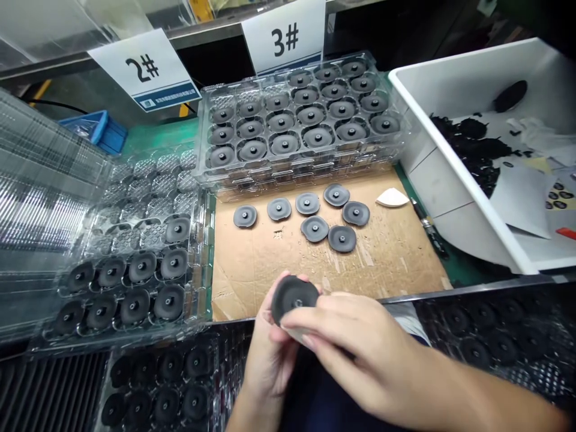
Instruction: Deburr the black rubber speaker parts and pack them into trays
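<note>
Dark disc [284, 295] in left hand [274, 336], right hand [346, 336] working on it, at the middle of the worktop's [155, 139] front edge.
Left hand: curled round the disc from below, closed on it, stem side up. Right hand: part-closed, fingertips on the disc's near side; pale edge under them, can't tell what it is or whether it's gripped. Seven loose discs [314, 229] lie stem-up on the cardboard [252, 270], mostly toward its back edge. White wedge [392, 197] near the cardboard's back right corner, marker [429, 231] just beside its right edge. Back tray [292, 168], mostly filled with discs, along the cardboard's back edge; left tray [198, 240] at its left edge, discs in the front rows.
</note>
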### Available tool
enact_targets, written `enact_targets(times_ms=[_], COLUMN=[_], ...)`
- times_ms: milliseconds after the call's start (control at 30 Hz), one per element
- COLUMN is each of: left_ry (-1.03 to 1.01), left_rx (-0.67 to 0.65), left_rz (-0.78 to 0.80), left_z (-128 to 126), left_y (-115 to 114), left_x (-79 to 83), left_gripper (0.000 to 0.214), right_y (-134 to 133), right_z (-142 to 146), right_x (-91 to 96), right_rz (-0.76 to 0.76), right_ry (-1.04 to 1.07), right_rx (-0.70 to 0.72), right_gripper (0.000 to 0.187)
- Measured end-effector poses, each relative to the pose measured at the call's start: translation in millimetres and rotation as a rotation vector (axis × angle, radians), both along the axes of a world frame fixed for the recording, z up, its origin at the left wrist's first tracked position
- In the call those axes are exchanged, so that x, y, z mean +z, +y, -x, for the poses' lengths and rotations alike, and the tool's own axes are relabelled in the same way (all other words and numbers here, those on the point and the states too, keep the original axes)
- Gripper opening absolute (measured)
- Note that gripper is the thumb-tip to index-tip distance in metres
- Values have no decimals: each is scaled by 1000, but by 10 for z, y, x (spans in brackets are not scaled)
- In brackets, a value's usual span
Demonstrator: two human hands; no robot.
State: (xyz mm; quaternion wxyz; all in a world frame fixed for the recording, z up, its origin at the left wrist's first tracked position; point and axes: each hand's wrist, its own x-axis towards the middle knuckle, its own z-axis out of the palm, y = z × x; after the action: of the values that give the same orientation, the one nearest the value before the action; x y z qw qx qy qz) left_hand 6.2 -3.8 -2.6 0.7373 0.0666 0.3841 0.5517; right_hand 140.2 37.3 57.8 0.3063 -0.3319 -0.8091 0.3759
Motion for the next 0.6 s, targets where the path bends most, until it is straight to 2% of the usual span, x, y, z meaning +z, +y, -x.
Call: enact_targets(times_ms=[67,167,233,333,400,500,567,600], left_ry=[47,88,77,11,-22,25,43,26], left_rx=[17,-40,-62,-73,-109,-158,-181,-190], left_rz=[12,43,47,20,-2,19,36,33], left_z=[-23,-97,-125,-115,-110,-142,-162,-164], left_y=[8,29,42,51,51,47,46,45], left_x=[1,74,144,182,153,112,132,153], left_gripper=[61,49,38,48,56,54,55,57], right_y=[16,55,36,-41,-65,7,107,158], right_z=[14,15,-38,-233,-376,-494,-517,-525], right_x=[-52,-107,-108,-83,-67,-69,-104,-136], right_rz=[70,-138,-191,-23,43,-81,-163,-149], right_ry=[-49,3,77,82,-19,-119,-41,24], right_rx=[13,-157,-126,41,-35,-205,-175,-155], right_gripper=[22,26,27,23,21,26,30,30])
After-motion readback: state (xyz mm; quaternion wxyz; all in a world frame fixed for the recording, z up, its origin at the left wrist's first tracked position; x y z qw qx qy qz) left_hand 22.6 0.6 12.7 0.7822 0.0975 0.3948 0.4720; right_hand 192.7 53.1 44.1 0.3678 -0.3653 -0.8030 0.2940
